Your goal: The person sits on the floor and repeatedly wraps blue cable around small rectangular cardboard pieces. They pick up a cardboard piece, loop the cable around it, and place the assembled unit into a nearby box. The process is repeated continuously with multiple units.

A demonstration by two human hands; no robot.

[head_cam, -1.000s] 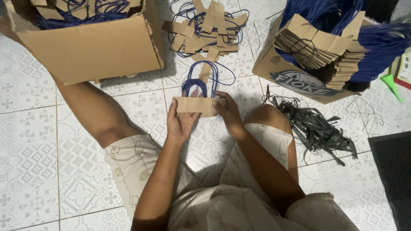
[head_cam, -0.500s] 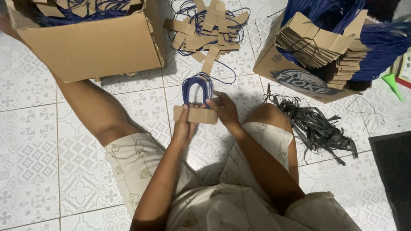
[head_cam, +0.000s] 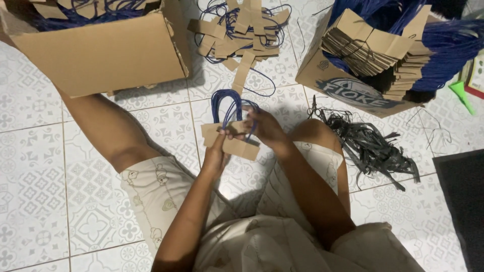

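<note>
Here, close to the camera, a person sits on the white patterned tile floor (head_cam: 75, 201) with legs spread. Both hands meet just in front of the knees. The left hand (head_cam: 216, 153) pinches the left end of a small stack of brown cardboard strips (head_cam: 237, 143), thumb on top and fingers under. The right hand (head_cam: 264, 128) pinches the top of the stack, where loops of blue cord (head_cam: 229, 103) stick up. The stack is up in the air, just above the floor, tilted down to the right.

The strips look light and thin. They seem stiff enough to stay flat but could bend or crease if squeezed hard. The cord looks soft and floppy, so it could slip or tangle. Holding the flat cardboard by its ends looks safer than pulling on the loops.

To the right, beside the knee, lies a messy bunch of black strands (head_cam: 373, 146). Farther away, a pile of cardboard strips with blue cords (head_cam: 242, 30) lies on the floor. At far left stands a big cardboard box (head_cam: 101, 55) with more of them inside. At far right, another cardboard box (head_cam: 348, 85) holds folded cardboard pieces (head_cam: 373, 48) and bundles of blue cord (head_cam: 443, 45).
</note>
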